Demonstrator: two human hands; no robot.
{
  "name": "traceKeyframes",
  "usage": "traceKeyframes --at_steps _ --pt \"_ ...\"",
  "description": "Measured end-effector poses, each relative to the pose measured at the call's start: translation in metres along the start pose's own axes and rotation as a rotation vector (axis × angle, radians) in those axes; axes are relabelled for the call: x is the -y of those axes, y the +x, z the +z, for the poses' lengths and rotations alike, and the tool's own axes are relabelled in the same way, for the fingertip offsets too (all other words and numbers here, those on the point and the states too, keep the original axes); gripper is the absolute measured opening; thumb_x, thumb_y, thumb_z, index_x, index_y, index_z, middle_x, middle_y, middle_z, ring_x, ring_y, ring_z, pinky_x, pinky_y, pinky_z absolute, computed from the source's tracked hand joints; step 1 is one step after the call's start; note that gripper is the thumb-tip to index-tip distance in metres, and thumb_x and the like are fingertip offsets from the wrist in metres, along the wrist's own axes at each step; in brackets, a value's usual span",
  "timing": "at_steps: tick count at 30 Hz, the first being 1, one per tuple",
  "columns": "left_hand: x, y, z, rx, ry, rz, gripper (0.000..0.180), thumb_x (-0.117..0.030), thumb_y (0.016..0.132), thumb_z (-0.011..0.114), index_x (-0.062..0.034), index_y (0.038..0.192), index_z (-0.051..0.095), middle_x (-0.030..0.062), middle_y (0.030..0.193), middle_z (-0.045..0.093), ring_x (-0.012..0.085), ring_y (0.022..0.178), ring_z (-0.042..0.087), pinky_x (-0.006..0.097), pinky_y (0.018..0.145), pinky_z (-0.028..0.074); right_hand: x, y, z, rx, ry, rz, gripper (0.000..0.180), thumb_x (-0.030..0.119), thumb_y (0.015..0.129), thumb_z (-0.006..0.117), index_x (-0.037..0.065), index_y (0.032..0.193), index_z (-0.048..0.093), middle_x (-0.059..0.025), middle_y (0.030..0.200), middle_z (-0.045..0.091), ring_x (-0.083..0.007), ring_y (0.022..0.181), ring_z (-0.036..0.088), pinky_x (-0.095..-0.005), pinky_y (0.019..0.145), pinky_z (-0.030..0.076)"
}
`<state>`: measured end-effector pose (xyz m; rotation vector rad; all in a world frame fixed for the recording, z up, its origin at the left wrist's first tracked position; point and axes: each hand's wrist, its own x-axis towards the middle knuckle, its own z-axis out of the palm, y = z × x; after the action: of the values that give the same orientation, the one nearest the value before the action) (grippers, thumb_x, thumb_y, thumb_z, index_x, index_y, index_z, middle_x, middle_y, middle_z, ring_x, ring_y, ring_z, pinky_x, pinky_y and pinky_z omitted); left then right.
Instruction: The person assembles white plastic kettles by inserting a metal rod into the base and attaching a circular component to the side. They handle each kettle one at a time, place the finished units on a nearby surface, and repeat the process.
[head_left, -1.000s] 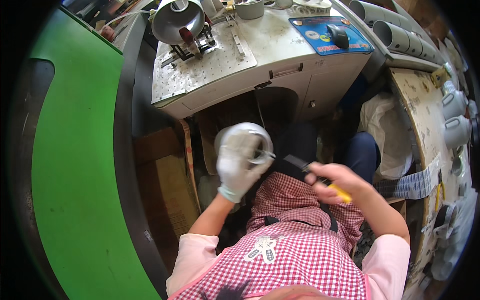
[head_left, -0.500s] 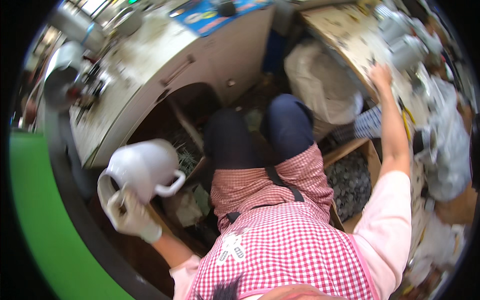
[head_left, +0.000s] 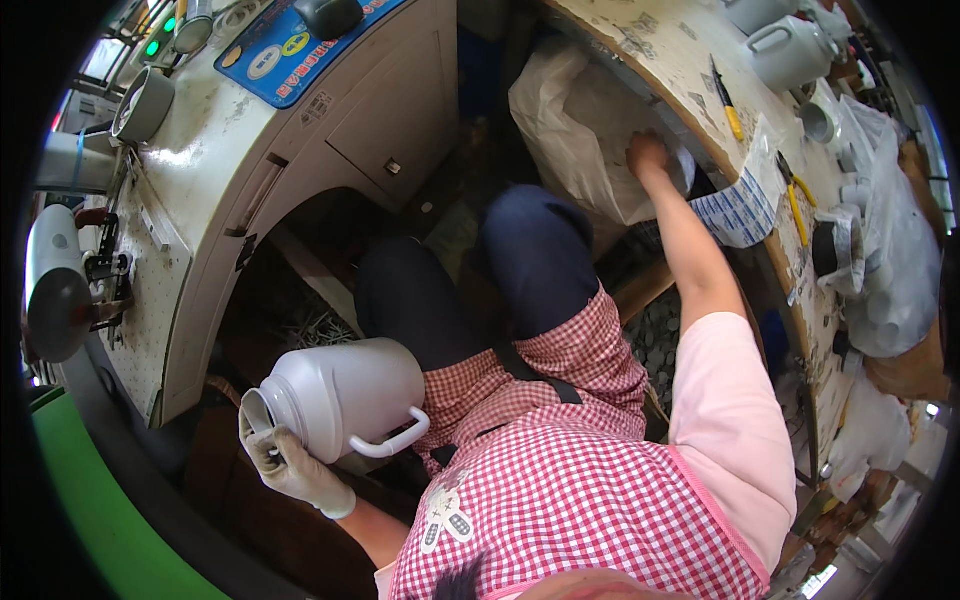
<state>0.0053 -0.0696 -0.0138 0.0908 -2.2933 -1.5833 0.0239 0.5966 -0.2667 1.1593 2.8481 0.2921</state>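
Note:
My left hand (head_left: 295, 472), in a pale glove, grips a light grey plastic jug (head_left: 350, 398) at its open neck. The jug lies on its side in the air over my lap, its mouth facing left and its handle toward me. My bare right hand (head_left: 648, 153) reaches over the opening of a large white plastic bag (head_left: 570, 150) standing beyond my knees. Its fingers point away from me, and I cannot make out whether they hold anything.
At left is a white desk (head_left: 225, 165) with a metal clamp fixture (head_left: 105, 265) and a blue mat (head_left: 290, 55). A worn workbench (head_left: 690, 55) at right bears yellow-handled pliers (head_left: 795, 200), a second plier-like tool (head_left: 728, 100), another grey jug (head_left: 790, 52) and clear plastic bags (head_left: 885, 240).
My right hand has moved from the right workbench top down to the white bag. The jug in my left hand has come closer to my lap, and the view has turned.

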Motion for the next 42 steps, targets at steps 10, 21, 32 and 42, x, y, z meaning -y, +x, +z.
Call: traceKeyframes --at_steps 10,21,32,42 --pt "-0.003 0.005 0.005 0.175 -0.135 0.11 0.04 -0.04 0.088 0.079 -0.0062 0.088 0.057 0.0289 0.149 0.052 0.0394 0.138 0.05 0.055 0.116 0.037 -0.016 -0.005 0.029 -0.212 0.364 -0.046 0.03 0.036 0.092 0.069 0.008 0.104 0.074 -0.0154 0.098 0.072 -0.0374 0.091 0.07 -0.0499 0.081 0.055" --pt "-0.025 -0.019 0.006 0.256 -0.079 0.321 0.051 -0.008 0.076 0.074 0.0003 0.124 0.06 0.0272 0.143 0.056 0.0362 0.133 0.055 0.047 0.115 0.039 0.045 -0.153 -0.191 0.203 1.192 -0.2 0.024 0.013 0.104 0.056 -0.001 0.118 0.07 -0.0114 0.104 0.073 -0.0131 0.077 0.068 -0.027 0.059 0.052" --pt "-0.045 -0.034 0.016 0.351 0.023 0.685 0.117 -0.03 0.066 0.094 -0.0021 0.16 0.029 0.0132 0.125 0.068 0.034 0.11 0.067 0.049 0.096 0.049 0.153 -0.267 -0.368 0.635 1.956 -0.812 0.043 0.011 0.103 0.062 0.002 0.145 0.056 -0.0188 0.133 0.065 -0.0243 0.107 0.073 -0.0308 0.077 0.062" --pt "-0.054 -0.058 0.02 0.36 0.079 0.776 0.109 -0.036 0.061 0.096 0.0038 0.149 0.047 0.0134 0.127 0.068 0.0337 0.116 0.066 0.047 0.103 0.049 0.184 -0.339 -0.384 0.147 0.794 -1.312 0.033 -0.002 0.076 0.071 0.001 0.109 0.07 -0.0144 0.113 0.069 -0.034 0.093 0.072 -0.0373 0.08 0.06"
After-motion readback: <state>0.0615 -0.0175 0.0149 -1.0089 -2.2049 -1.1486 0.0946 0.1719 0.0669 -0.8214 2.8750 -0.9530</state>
